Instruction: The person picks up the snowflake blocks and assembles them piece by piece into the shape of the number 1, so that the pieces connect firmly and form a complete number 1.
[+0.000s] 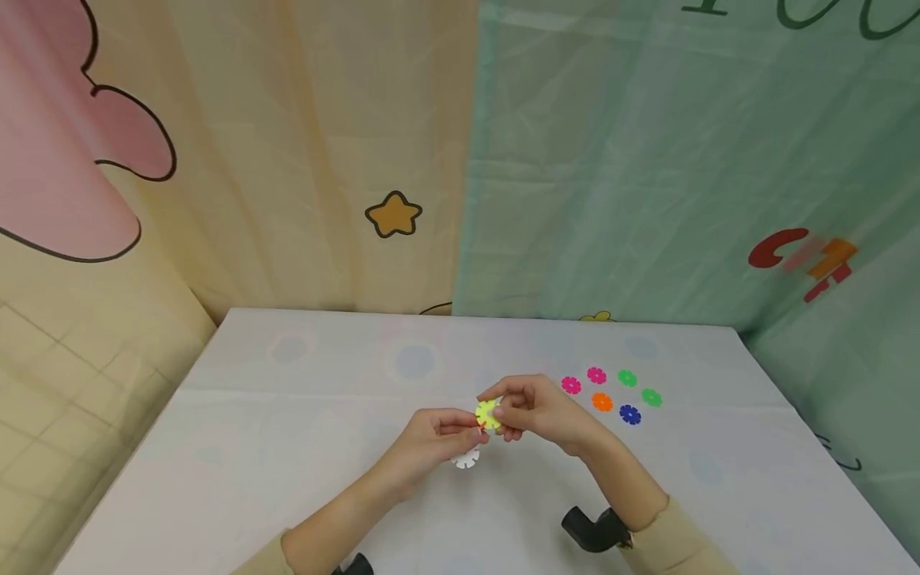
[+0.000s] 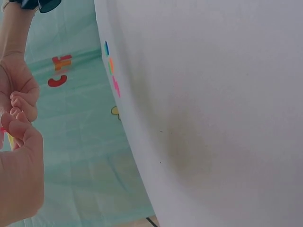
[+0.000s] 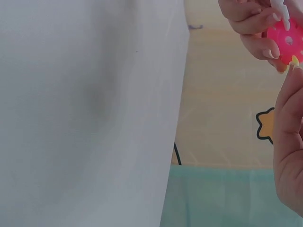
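Note:
My left hand (image 1: 434, 447) grips a pink notched disc (image 3: 288, 41), which shows best in the right wrist view. A white notched disc (image 1: 467, 458) sticks out below the left fingers, its edge against the pink disc. My right hand (image 1: 539, 411) pinches a yellow notched disc (image 1: 486, 414) between thumb and fingers. The yellow disc's edge meets the pink disc's rim, and both hands are close together above the table. In the left wrist view, the fingers of the left hand (image 2: 21, 175) mostly hide the discs.
On the white table (image 1: 287, 479), loose notched discs lie right of my hands: two pink (image 1: 596, 375), two green (image 1: 652, 398), an orange one (image 1: 602, 402) and a blue one (image 1: 630, 414). Printed curtains (image 1: 323, 160) hang behind the table. A black wrist mount (image 1: 595, 531) sits at the right forearm.

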`<state>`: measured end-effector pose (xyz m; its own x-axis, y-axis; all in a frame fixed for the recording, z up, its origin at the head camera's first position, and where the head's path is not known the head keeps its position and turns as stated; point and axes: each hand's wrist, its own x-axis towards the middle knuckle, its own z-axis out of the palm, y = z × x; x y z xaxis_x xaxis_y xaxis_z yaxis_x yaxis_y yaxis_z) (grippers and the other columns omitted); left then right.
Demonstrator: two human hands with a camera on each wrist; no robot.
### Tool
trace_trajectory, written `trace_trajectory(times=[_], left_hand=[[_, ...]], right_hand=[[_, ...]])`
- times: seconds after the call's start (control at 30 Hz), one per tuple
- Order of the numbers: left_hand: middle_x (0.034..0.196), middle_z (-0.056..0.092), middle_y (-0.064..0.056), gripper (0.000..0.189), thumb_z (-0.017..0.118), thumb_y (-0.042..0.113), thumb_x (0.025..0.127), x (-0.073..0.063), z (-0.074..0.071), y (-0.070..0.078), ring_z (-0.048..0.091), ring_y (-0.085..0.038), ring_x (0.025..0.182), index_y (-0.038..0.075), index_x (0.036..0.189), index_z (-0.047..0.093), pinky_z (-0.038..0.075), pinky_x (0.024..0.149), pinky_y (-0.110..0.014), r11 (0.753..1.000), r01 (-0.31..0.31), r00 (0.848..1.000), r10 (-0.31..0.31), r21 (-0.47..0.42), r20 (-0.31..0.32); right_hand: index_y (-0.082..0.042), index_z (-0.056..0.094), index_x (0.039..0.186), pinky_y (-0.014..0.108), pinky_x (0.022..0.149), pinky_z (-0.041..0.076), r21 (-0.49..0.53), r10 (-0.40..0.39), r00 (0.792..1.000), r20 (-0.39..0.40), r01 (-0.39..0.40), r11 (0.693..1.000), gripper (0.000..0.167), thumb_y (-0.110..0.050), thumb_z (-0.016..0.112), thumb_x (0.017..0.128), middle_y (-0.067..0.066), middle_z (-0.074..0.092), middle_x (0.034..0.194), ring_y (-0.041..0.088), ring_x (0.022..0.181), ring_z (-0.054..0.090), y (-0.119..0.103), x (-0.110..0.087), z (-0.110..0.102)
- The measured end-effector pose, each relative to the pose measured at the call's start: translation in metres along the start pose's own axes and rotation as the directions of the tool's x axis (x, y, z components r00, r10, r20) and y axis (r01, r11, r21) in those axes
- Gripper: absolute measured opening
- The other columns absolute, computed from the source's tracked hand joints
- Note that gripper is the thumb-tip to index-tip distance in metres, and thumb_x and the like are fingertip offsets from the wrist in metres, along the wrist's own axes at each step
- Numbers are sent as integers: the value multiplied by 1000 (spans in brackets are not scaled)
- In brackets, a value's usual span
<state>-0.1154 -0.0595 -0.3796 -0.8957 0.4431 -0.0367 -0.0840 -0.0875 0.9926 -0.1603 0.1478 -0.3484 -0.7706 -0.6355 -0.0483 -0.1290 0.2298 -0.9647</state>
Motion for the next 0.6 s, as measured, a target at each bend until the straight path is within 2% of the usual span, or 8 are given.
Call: trace_trajectory(times=[0.2, 0.33, 0.47, 0.6], left_hand=[[102, 66, -22, 37, 65, 14, 88, -1, -2, -2, 63, -14, 90, -15, 110, 58, 50, 79, -24, 999, -34, 999, 34, -4, 12], [103, 65, -24, 33, 63, 9, 88, 1, 1, -4, 63, -11, 87, -16, 111, 58, 50, 78, -24, 998, -56, 998, 56, 7, 18], [99, 66, -19, 31, 63, 7, 88, 1, 6, -4, 63, -12, 85, -14, 111, 59, 51, 75, -23, 996, -75, 996, 77, 49, -39], [96, 66, -16, 30, 64, 8, 88, 0, 11, -2, 62, -17, 84, -11, 111, 60, 51, 73, -22, 985, -120, 982, 136, 124, -132]], right_hand=[[12, 57, 110, 25, 60, 52, 50, -31, 996, 78, 27, 998, 24, -1, 58, 90, 7, 62, 71, 14, 60, 58, -2, 4, -2], [17, 54, 109, 24, 59, 52, 79, -38, 996, 83, 31, 996, 25, 2, 57, 89, 5, 61, 70, 12, 58, 57, -1, 4, -3], [17, 54, 110, 24, 59, 51, 78, -40, 999, 32, 37, 996, 25, 4, 56, 89, 7, 61, 70, 13, 58, 57, 1, 3, 0], [13, 56, 110, 24, 59, 51, 61, -32, 998, -62, 36, 998, 24, 4, 57, 88, 8, 60, 70, 14, 58, 57, 1, 3, 5]])
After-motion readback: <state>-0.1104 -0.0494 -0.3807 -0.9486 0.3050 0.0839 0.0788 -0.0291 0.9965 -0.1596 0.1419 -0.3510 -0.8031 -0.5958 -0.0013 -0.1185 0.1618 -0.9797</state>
